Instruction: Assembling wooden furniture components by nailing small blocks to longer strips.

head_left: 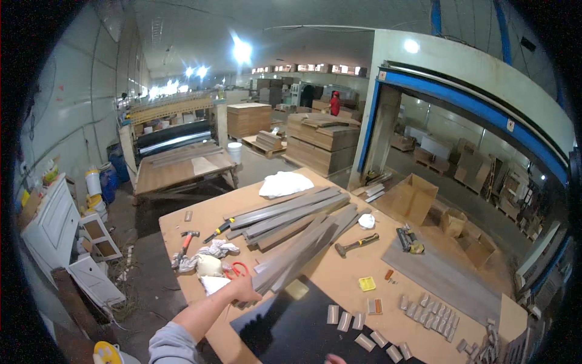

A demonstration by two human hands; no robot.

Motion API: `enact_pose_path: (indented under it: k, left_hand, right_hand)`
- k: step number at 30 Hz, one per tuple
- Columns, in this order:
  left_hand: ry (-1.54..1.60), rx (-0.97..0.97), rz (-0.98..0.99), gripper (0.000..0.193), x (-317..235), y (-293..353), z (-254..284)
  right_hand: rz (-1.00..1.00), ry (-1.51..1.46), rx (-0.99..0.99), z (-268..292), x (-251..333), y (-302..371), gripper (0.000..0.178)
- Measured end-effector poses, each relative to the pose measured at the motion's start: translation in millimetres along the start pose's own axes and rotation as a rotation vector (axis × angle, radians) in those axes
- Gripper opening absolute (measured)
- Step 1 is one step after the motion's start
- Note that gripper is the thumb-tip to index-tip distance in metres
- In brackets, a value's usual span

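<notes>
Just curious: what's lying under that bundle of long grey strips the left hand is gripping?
Under the grey strips held by the left hand: the wooden table and a black panel. Anything directly beneath stays hidden.

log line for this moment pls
left hand: grip on ends of grey strips | right hand: barely in view at lower edge | red scissors beside left hand | workbench

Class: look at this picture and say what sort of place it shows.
Probably a woodworking or furniture workshop: stacked boards on the floor, grey strips and a hammer on the workbench.
</notes>
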State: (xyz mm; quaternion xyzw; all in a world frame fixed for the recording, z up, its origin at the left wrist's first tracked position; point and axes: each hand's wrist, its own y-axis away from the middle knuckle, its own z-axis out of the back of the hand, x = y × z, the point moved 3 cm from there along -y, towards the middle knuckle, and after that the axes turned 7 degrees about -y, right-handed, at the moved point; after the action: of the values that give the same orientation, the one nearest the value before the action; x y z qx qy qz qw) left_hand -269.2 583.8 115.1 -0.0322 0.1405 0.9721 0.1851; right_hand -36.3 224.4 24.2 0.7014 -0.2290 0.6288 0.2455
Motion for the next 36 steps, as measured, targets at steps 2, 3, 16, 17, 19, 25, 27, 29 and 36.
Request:
enact_pose_path:
  k: [2,3,16,17,19,25,27,29,36]
  left_hand:
    - [0.077,0.11,-0.025,0.09,-12.9,47.0,12.9]
    - [0.17,0.191,-0.004,0.096,-9.5,72.2,17.3]
    - [0.394,0.012,0.313,0.061,-24.3,382.2,-44.8]
    - [0.438,-0.073,0.284,0.069,-23.3,393.2,-77.3]
    - [0.471,-0.09,0.221,0.068,-20.5,395.1,-136.1]
    - [0.781,0.193,-0.01,0.09,-88.1,342.6,-143.9]
    - [0.836,0.276,-0.237,0.083,-100.5,330.9,-153.7]
    - [0.688,0.35,-0.399,0.082,-111.3,323.2,-138.5]
    - [0.034,0.377,-0.9,0.069,-139.4,274.4,-122.1]
  right_hand:
    - [-0.292,-0.26,0.239,-71.5,-21.5,-35.2,0.053]
    - [-0.447,-0.308,0.318,-112.1,-9.0,-43.3,0.062]
    - [-0.764,-0.458,0.332,-236.7,-61.2,17.6,0.041]
    - [-0.749,-0.443,0.356,-221.8,-53.2,27.0,0.041]
    - [-0.656,-0.455,0.416,-185.8,-13.5,48.2,0.043]
    - [-0.306,-0.451,0.448,-74.3,53.2,85.0,0.051]
    - [-0.25,-0.538,0.386,-23.2,65.4,84.4,0.055]
    - [-0.209,-0.493,-0.152,59.4,31.1,76.5,0.049]
    - [-0.101,-1.089,-0.687,173.2,24.9,160.5,0.076]
